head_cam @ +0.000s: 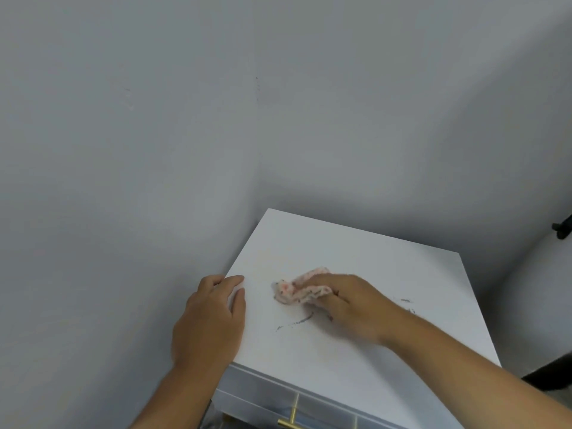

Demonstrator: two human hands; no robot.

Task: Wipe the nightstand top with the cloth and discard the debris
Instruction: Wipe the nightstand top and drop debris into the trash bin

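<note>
The white nightstand top [356, 252] fills the lower middle of the head view. My right hand [349, 305] presses a crumpled pinkish-white patterned cloth [297, 289] onto the middle of the top. Dark grey smears of debris [294, 323] lie just in front of the cloth, and a few more marks [407, 301] show to the right of my wrist. My left hand [213, 317] grips the nightstand's left edge, fingers curled over it and thumb on top.
The nightstand stands in a corner between two grey walls [154, 150]. A drawer front with a brass handle [291, 419] shows below the near edge. A dark object [563, 230] sticks in at the far right.
</note>
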